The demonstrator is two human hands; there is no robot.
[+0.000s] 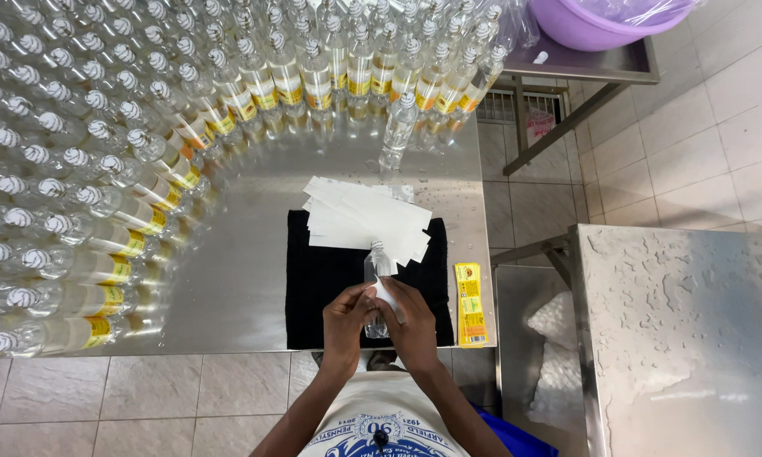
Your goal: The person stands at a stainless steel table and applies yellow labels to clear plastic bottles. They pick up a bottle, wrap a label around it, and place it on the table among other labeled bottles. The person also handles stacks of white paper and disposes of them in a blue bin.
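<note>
While both hands grip it, the clear bottle [377, 275] stands on the black mat [322, 288] at the near edge of the steel table [245, 254]. Left hand [345, 320] has fingers curled around the bottle's side; right hand [413, 326] presses a white label [386, 292] to it, fingers close together. White label strips [364, 218] lie just behind, a yellow label strip [471, 305] to the right. Rows of capped bottles [144, 110] ring the work area.

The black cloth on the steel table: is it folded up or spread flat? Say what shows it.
Spread flat. The black cloth lies as one smooth rectangle on the table, with white paper strips across its far edge.
</note>
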